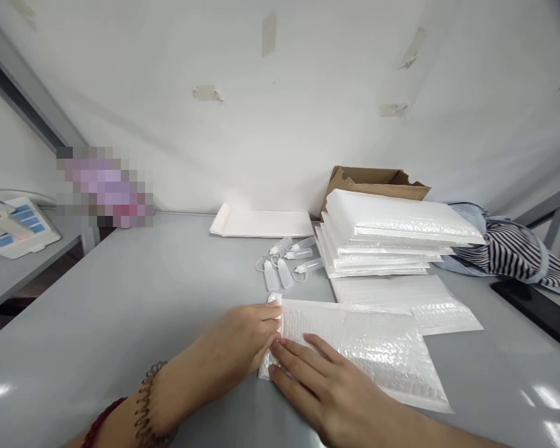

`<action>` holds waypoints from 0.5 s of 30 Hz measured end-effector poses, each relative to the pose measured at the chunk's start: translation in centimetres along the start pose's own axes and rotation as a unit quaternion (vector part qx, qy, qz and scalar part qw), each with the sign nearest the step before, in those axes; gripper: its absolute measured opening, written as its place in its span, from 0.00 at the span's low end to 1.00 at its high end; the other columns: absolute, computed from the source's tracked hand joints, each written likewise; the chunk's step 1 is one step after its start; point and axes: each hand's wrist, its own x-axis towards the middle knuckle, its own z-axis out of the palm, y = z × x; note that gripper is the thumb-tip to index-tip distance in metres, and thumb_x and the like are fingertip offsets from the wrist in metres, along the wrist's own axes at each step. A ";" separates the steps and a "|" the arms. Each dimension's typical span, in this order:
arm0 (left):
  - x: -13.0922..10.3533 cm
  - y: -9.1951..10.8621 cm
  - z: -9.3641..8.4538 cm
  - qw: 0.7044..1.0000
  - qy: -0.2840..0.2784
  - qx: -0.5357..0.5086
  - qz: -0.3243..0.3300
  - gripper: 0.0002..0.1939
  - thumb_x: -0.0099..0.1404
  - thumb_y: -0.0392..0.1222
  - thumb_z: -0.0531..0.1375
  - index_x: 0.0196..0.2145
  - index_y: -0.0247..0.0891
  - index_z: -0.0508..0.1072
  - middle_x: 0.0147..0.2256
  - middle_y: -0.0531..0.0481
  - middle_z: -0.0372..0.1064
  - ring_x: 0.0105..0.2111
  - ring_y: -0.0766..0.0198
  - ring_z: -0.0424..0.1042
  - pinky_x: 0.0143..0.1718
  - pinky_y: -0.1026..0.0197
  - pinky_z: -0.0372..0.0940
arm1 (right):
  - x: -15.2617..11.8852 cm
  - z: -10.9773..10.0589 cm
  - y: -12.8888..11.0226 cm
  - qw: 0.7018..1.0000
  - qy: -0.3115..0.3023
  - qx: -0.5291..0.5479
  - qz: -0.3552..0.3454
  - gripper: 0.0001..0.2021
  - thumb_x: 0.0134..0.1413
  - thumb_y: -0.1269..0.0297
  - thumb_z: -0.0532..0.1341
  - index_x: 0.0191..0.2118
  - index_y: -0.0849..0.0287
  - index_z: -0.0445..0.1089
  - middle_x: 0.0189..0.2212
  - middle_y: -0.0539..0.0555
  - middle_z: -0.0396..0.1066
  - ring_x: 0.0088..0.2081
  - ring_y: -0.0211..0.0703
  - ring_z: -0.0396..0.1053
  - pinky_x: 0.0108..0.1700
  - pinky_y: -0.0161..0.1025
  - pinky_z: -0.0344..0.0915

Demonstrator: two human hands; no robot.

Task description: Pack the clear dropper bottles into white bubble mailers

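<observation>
A white bubble mailer [378,348] lies flat on the grey table, its narrow flap end towards the left. At that end my left hand [247,333] has its fingers closed on the flap edge. My right hand [317,386] rests palm down on the mailer beside it, fingers spread, fingertips near the left fingers. Several small clear plastic bottles with white tips [284,274] lie just behind the mailer. Another flat white mailer [401,298] is partly under its back right side. A stack of white padded mailers [392,230] stands behind that one.
Against the wall are a white shallow tray [266,224] and an open brown cardboard box [378,180]. To the right lie a striped and blue cloth item [518,249] and a black phone [536,308]. A white and blue device [23,227] sits on a surface at far left.
</observation>
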 end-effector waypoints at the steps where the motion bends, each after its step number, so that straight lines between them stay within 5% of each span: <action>1: -0.1 -0.2 -0.2 1.000 0.002 -0.018 -0.004 0.14 0.67 0.29 0.49 0.34 0.35 0.74 0.33 0.47 0.74 0.42 0.61 0.73 0.50 0.61 0.66 | -0.1 -0.3 0.2 0.999 -0.025 0.031 0.010 0.16 0.65 0.70 0.48 0.54 0.63 0.65 0.56 0.56 0.66 0.57 0.46 0.62 0.56 0.45 0.64; 10: -1.2 -0.8 -1.1 0.996 -0.058 -0.064 -0.004 0.21 0.58 0.23 0.53 0.47 0.36 0.71 0.54 0.45 0.68 0.57 0.61 0.64 0.57 0.60 0.61 | -2.2 -0.8 1.9 0.986 -0.134 0.034 0.098 0.34 0.45 0.77 0.59 0.62 0.72 0.54 0.61 0.80 0.50 0.62 0.73 0.49 0.54 0.61 0.63; 15: -1.4 -0.5 0.5 0.998 -0.057 0.028 0.003 0.19 0.63 0.25 0.53 0.51 0.33 0.67 0.56 0.39 0.64 0.58 0.57 0.62 0.58 0.55 0.60 | -2.7 -1.4 3.6 0.977 -0.135 -0.031 0.165 0.35 0.35 0.83 0.57 0.57 0.67 0.60 0.53 0.74 0.64 0.53 0.68 0.65 0.48 0.58 0.68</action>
